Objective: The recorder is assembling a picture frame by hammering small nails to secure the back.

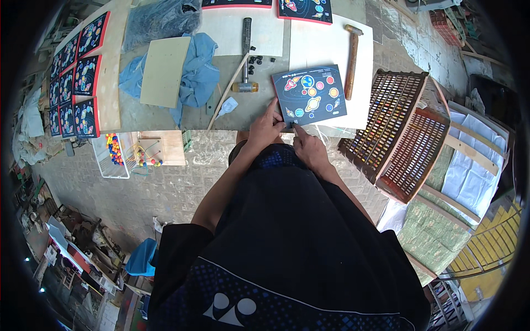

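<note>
A dark blue board [309,107] printed with planets and a rocket, with a red left edge, lies at the bench's near side. My left hand [265,130] is at its near left corner, its index finger stretched up along the red edge. My right hand [310,148] reaches the same corner from below with its fingers drawn together. Something small and dark is between the fingertips there, too small to make out. Beyond the left hand lie several small black pieces [252,69], a mallet [247,55] with a yellowish head and a small whitish bottle [227,106].
A wooden-handled hammer [351,63] lies right of the board. Left are a thin wooden stick [225,96], a beige panel [164,71] on blue cloth [200,69] and more printed boards [86,74]. A brown plastic crate [411,127] stands right; a white basket [113,168] of coloured balls sits lower left.
</note>
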The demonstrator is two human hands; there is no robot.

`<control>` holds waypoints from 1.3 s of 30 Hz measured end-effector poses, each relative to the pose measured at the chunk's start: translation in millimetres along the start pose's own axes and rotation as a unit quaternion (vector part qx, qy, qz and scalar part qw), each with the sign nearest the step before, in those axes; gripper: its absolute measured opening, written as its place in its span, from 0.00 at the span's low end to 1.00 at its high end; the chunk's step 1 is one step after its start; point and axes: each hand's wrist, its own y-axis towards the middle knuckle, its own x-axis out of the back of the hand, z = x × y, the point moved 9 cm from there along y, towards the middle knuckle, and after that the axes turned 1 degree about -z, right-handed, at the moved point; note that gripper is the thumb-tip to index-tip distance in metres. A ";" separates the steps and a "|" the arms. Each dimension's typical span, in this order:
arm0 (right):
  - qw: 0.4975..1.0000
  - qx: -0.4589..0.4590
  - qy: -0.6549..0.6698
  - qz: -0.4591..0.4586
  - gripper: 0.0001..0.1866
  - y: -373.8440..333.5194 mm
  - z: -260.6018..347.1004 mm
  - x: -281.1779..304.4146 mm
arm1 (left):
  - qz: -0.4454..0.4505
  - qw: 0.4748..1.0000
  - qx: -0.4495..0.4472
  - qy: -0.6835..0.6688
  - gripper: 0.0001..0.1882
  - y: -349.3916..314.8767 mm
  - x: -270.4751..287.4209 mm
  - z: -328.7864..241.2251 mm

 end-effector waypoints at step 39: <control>0.998 -0.024 0.004 0.059 0.18 17.2 -8.0 19.6 | 0.005 0.996 0.074 0.053 0.53 -1.8 -9.5 -11.0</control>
